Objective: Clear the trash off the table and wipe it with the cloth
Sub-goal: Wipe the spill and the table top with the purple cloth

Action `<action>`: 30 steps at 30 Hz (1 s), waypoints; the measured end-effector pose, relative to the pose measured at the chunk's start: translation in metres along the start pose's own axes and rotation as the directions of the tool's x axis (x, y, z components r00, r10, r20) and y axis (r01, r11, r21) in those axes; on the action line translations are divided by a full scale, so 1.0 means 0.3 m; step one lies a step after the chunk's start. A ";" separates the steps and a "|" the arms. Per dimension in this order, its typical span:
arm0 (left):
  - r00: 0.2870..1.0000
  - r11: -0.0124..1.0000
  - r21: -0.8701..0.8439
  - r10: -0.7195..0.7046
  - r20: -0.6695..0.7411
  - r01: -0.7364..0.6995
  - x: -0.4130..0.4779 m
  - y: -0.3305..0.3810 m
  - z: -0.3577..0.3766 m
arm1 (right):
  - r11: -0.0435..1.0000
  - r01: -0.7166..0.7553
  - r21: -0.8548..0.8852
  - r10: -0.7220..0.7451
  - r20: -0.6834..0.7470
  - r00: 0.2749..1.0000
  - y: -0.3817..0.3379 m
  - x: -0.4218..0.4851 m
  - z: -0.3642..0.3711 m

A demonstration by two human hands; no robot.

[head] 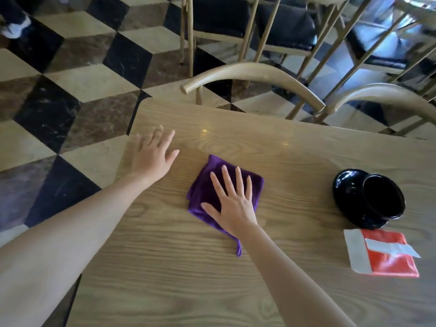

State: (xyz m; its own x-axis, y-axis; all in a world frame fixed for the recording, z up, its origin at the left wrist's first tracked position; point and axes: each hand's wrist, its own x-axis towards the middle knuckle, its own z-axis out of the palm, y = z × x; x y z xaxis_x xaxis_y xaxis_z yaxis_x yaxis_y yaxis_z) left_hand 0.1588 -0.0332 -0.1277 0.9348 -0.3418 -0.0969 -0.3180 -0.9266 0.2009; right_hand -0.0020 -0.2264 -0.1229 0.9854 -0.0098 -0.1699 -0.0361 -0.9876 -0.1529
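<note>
A folded purple cloth (207,182) lies on the wooden table (236,279) near its middle. My right hand (232,204) presses flat on the cloth with its fingers spread, covering the cloth's near right part. My left hand (153,154) rests flat on the bare wood close to the table's left edge, fingers apart, holding nothing. A red and white packet (387,260) lies at the right edge of the table.
A black cup on a black saucer (370,199) stands at the right, just beyond the packet. Wooden chairs (254,74) stand along the far side of the table. A checkered floor (70,90) lies to the left.
</note>
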 end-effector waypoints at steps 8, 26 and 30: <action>0.999 0.992 0.122 -0.024 -0.037 0.029 -0.021 -0.030 0.041 | 0.999 0.010 -0.047 -0.014 -0.083 0.996 -0.012 0.023 0.025; 0.997 0.990 0.135 -0.032 -0.068 0.041 -0.013 -0.037 0.051 | 1.000 -0.012 0.028 0.016 -0.137 0.990 0.002 0.467 -0.031; 0.997 0.990 0.134 -0.034 -0.066 0.042 -0.013 -0.037 0.047 | 0.998 0.050 0.027 -0.046 -0.123 0.991 0.007 0.335 -0.030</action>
State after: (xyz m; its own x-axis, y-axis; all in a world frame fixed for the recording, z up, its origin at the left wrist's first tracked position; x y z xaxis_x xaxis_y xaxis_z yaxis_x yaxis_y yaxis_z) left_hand 0.1564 -0.0238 -0.1434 0.9534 -0.2992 -0.0386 -0.2964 -0.9529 0.0639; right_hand 0.0985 -0.2309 -0.1316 0.9990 0.0166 -0.0416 0.0085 -0.9823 -0.1869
